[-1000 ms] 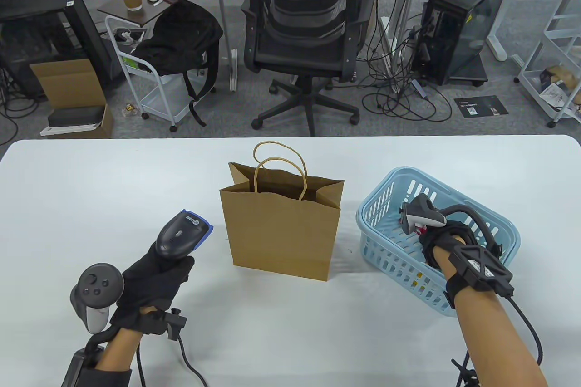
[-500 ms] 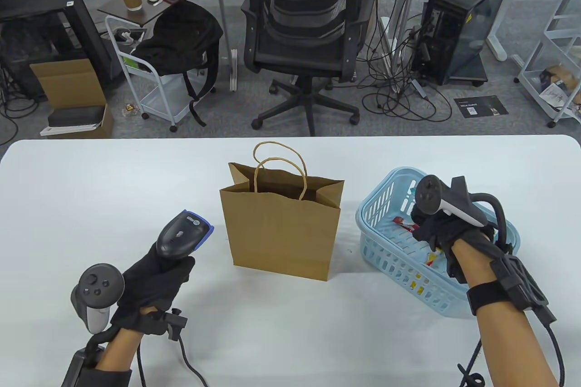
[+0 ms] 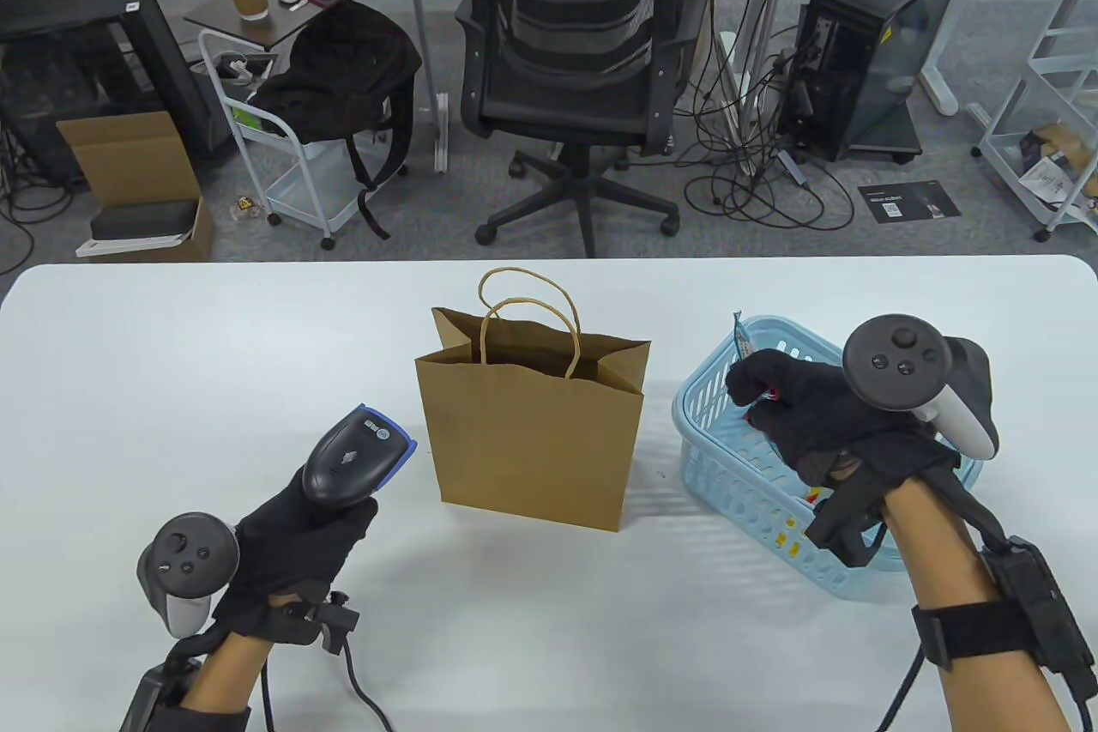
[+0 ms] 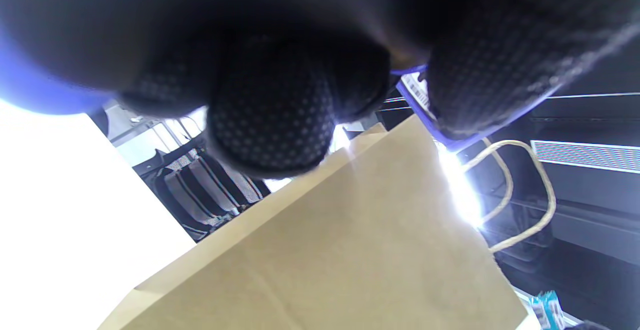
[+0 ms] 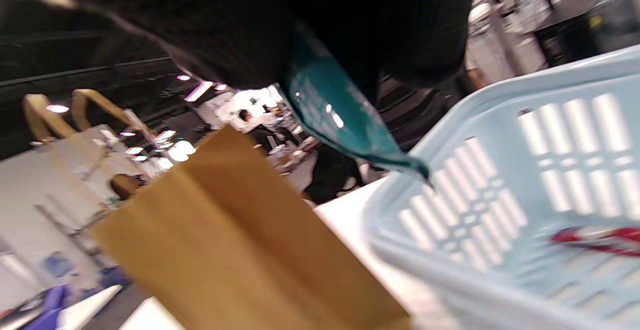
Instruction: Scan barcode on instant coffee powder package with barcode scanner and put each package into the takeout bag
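Here, both hands are occupied beside the upright takeout bag (image 3: 532, 423).
Table view: the left hand (image 3: 296, 543) grips the barcode scanner (image 3: 356, 457) left of the bag; the right hand (image 3: 815, 414) pinches a teal coffee package (image 3: 741, 337) above the blue basket (image 3: 729, 457) on the white table (image 3: 214, 354); an office chair (image 3: 583, 63) stands behind. Left wrist view: fingers (image 4: 270, 120) curled, the bag ahead. Right wrist view: the package (image 5: 345, 120) hangs from the fingers (image 5: 240, 35) between bag and basket.

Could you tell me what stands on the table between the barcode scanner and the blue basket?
In the table view, the brown paper takeout bag stands upright between the barcode scanner and the blue basket, its mouth open.
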